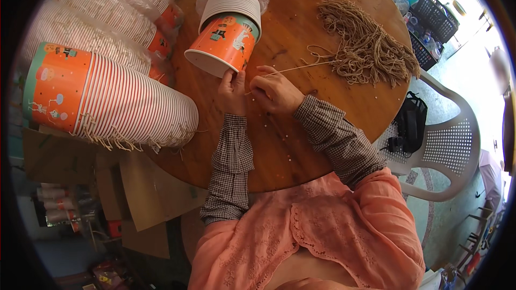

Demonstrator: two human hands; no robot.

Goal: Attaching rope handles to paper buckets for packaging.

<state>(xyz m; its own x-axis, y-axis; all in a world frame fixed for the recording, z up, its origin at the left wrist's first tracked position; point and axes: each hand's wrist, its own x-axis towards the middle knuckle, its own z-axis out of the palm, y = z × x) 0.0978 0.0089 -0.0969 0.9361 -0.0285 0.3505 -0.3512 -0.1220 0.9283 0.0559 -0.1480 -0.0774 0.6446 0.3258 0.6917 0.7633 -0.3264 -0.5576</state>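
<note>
The scene is viewed from the person's head by the left of two wide fisheye cameras worn side by side, tilted steeply downward and forward. The pink top (333,225) is seen from close above along the lower edge; the left hand (233,94) and right hand (278,93) are framed near the middle, over the round table (285,145); a plastic chair (450,142) is taken in farther off, rightward.
</note>
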